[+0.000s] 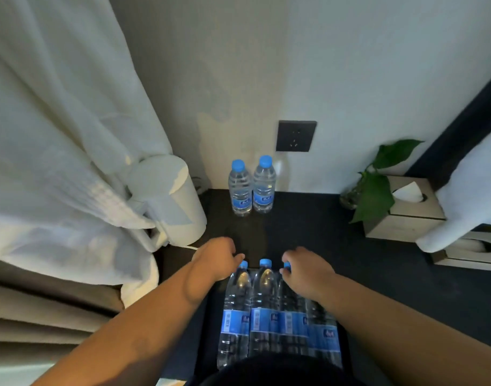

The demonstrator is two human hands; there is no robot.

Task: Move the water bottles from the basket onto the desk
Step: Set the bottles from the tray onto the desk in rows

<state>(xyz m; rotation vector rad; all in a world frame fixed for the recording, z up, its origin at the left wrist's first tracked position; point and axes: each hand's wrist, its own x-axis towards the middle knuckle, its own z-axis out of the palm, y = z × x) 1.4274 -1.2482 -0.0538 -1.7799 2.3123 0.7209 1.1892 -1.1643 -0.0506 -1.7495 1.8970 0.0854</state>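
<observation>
Two clear water bottles with blue caps stand side by side on the dark desk (308,232) against the wall, the left one (241,189) touching the right one (264,186). Close to me several more bottles stand packed together in a dark basket (208,324) at the desk's near edge. My left hand (217,256) closes on the cap of the leftmost bottle (236,307). My right hand (308,270) grips the top of a bottle (291,310) to the right. A middle bottle (264,305) stands free between my hands.
A white kettle (169,201) stands at the desk's left, beside a white curtain (57,135). A wall socket (295,135) is behind the bottles. A leafy plant (375,188), a tissue box (405,213) and a white towel (467,199) sit at the right.
</observation>
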